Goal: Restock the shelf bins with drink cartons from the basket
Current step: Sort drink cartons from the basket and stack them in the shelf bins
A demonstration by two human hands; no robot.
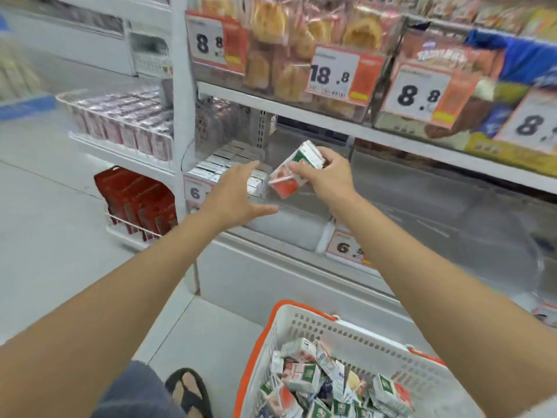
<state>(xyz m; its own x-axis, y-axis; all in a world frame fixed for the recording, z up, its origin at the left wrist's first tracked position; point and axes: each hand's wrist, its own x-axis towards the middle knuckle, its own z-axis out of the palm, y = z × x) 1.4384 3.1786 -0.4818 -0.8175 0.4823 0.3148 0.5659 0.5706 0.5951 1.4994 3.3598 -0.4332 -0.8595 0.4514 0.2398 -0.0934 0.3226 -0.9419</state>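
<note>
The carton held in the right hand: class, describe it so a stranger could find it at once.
Start at the white shelf under the bread packs, then drop to the clear bins below it. There the right hand holds one tilted carton. Unlike the binned cartons, packed in rows, it shows a red front.

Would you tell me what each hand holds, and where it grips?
The right hand grips a drink carton by its upper end; the left hand holds nothing.
</note>
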